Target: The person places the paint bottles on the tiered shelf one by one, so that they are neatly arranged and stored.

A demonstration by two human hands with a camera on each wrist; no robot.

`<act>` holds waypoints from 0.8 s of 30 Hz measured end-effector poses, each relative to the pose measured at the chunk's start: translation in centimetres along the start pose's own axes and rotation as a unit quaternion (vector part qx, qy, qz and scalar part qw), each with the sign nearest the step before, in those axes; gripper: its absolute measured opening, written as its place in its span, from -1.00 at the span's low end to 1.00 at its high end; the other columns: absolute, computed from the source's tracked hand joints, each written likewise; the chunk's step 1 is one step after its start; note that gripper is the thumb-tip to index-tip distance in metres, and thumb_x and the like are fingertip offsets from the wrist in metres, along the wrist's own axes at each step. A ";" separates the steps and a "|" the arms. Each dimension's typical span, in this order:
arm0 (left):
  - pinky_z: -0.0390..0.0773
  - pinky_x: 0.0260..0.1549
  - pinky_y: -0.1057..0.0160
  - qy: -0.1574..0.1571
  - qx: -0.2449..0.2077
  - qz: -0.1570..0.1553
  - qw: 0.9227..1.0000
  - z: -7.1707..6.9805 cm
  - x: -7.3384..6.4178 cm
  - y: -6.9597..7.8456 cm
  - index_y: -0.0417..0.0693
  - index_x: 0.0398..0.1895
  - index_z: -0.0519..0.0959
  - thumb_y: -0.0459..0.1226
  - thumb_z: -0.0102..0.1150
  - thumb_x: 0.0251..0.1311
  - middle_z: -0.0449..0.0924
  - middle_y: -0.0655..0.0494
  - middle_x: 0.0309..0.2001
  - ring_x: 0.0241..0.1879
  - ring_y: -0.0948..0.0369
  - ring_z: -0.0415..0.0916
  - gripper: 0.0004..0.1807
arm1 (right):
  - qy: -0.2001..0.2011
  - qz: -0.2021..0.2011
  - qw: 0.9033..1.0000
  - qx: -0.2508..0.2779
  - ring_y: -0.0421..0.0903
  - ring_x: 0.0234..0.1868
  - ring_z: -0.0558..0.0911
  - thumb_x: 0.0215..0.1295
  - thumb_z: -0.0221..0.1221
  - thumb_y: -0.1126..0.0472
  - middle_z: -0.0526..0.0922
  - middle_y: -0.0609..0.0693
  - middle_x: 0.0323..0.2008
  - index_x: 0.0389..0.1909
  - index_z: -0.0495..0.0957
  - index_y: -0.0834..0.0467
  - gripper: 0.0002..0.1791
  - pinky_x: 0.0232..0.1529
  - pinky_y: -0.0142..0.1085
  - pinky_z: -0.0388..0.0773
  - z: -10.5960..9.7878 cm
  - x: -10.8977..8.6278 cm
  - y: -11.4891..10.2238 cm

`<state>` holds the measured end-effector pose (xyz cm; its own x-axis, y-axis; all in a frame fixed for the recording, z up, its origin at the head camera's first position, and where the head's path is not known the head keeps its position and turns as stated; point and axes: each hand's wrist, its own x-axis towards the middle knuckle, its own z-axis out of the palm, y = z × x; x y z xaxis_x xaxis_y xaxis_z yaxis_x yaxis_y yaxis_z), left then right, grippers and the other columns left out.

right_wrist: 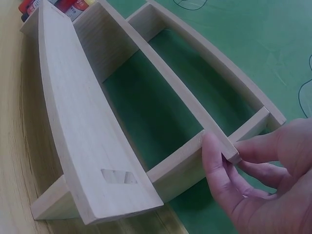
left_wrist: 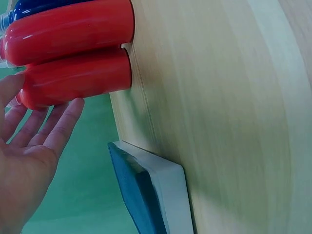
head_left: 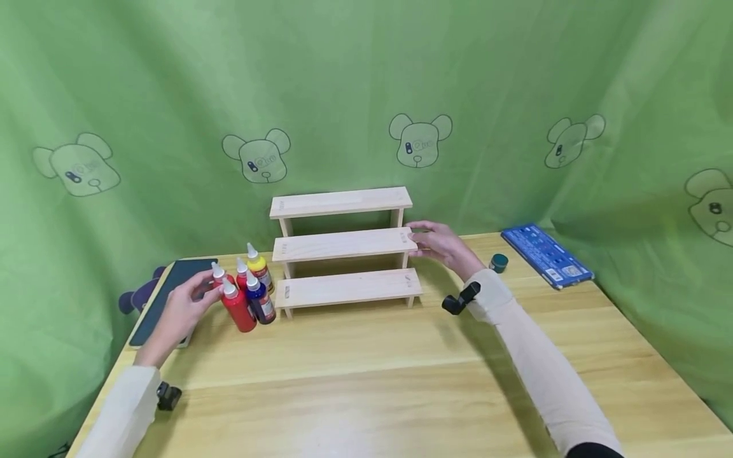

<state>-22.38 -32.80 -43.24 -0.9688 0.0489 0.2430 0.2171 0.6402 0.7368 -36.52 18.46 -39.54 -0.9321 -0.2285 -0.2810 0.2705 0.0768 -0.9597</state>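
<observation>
Several squeeze bottles of paint with pointed white caps stand in a cluster left of a three-tier wooden display shelf [head_left: 346, 289]. Red, blue [head_left: 262, 304] and yellow [head_left: 260, 267] ones show. My left hand [head_left: 186, 302] is at the outer red bottle [left_wrist: 80, 78]; its thumb lies by the bottle's shoulder and its fairly straight fingers spread along the side. A second red bottle [head_left: 239, 310] stands in front of that one. At the middle tier's right end, my right hand [head_left: 441, 245] pinches the board [right_wrist: 195, 105] between thumb and fingers.
A dark-topped box [head_left: 154, 312] lies at the table's left edge, with a purple object [head_left: 140, 296] behind it. Toward the back right are a small green-lidded jar [head_left: 499, 263] and a flat blue package [head_left: 546, 256]. Green curtain [head_left: 343, 95] hangs close behind the shelf.
</observation>
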 end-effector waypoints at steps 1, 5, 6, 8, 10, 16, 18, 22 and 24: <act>0.70 0.09 0.26 -0.003 0.003 -0.002 1.000 0.0 0.0 0.0 -0.36 0.40 0.43 -0.26 0.22 0.50 0.55 -0.43 0.27 0.24 -0.33 0.55 -0.48 | -0.001 0.001 1.000 -0.002 -0.15 -0.28 0.63 0.57 0.07 0.38 0.52 0.12 0.00 0.58 0.19 0.27 -0.38 -0.05 -0.35 0.75 0.0 -0.1 0.1; 0.60 0.17 -0.13 -0.013 0.001 -0.003 1.000 -0.1 0.1 0.0 -0.36 0.40 0.42 -0.27 0.20 0.51 0.53 -0.43 0.29 0.27 -0.34 0.52 -0.49 | 0.005 -0.008 1.000 -0.008 -0.16 -0.28 0.64 0.56 0.08 0.38 0.57 0.10 -0.04 0.58 0.20 0.27 -0.38 -0.06 -0.35 0.75 0.1 0.0 0.2; 0.62 0.17 -0.09 -0.017 -0.001 -0.003 1.000 -0.2 0.2 0.0 -0.36 0.40 0.42 -0.26 0.20 0.52 0.52 -0.43 0.30 0.27 -0.35 0.52 -0.49 | 0.006 -0.009 1.000 -0.010 -0.16 -0.28 0.64 0.56 0.08 0.38 0.58 0.09 -0.04 0.57 0.21 0.27 -0.38 -0.03 -0.34 0.75 0.1 0.0 0.2; 0.65 0.17 0.00 -0.028 -0.002 -0.006 1.000 -0.4 0.3 0.0 -0.36 0.41 0.41 -0.26 0.19 0.52 0.50 -0.43 0.31 0.28 -0.35 0.51 -0.48 | 0.013 -0.009 1.000 -0.014 -0.16 -0.28 0.65 0.56 0.08 0.38 0.60 0.08 -0.06 0.56 0.24 0.26 -0.40 0.00 -0.32 0.74 0.3 0.0 0.2; 0.67 0.16 0.04 -0.041 -0.006 -0.010 0.999 -0.7 0.4 0.1 -0.36 0.42 0.39 -0.26 0.19 0.52 0.48 -0.44 0.33 0.29 -0.35 0.49 -0.47 | 0.014 -0.007 1.000 -0.015 -0.16 -0.27 0.65 0.56 0.08 0.38 0.59 0.08 -0.05 0.56 0.24 0.26 -0.40 0.07 -0.28 0.73 0.3 0.0 0.2; 0.67 0.13 0.30 -0.077 -0.028 -0.009 0.997 -0.9 0.5 -0.2 -0.41 0.46 0.31 -0.37 0.20 0.48 0.41 -0.51 0.35 0.32 -0.39 0.44 -0.43 | 0.013 -0.004 1.000 -0.017 -0.16 -0.27 0.64 0.56 0.08 0.37 0.58 0.11 0.00 0.55 0.25 0.26 -0.41 0.09 -0.26 0.73 0.2 0.1 0.3; 0.60 0.06 0.51 -0.079 -0.039 -0.006 0.996 -0.7 0.5 -0.5 -0.41 0.47 0.29 -0.42 0.22 0.45 0.41 -0.53 0.34 0.31 -0.40 0.45 -0.40 | 0.013 -0.005 1.000 -0.019 -0.16 -0.27 0.65 0.56 0.08 0.37 0.58 0.13 0.01 0.56 0.25 0.26 -0.40 0.06 -0.27 0.74 0.2 0.1 0.3; 0.59 -0.03 0.60 -0.040 -0.028 0.006 0.999 -0.3 0.5 -1.0 -0.43 0.42 0.35 -0.46 0.28 0.38 0.51 -0.51 0.27 0.23 -0.38 0.53 -0.41 | 0.012 -0.007 1.000 -0.021 -0.17 -0.28 0.65 0.57 0.08 0.37 0.56 0.17 0.05 0.56 0.23 0.26 -0.40 0.05 -0.28 0.74 0.2 0.0 0.3; 0.57 -0.02 0.62 -0.014 -0.017 0.008 1.000 -0.3 0.6 -1.1 -0.41 0.39 0.40 -0.41 0.32 0.38 0.57 -0.47 0.22 0.16 -0.18 0.64 -0.43 | 0.013 -0.006 1.000 -0.020 -0.17 -0.29 0.65 0.56 0.08 0.37 0.56 0.17 0.05 0.56 0.24 0.26 -0.40 0.05 -0.28 0.74 0.1 -0.1 0.3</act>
<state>-23.16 -33.68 -43.74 -0.9680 0.0815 0.2375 0.2365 0.6134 0.7535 -36.35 18.40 -39.85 -0.9415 -0.2047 -0.2677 0.2488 0.1133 -0.9619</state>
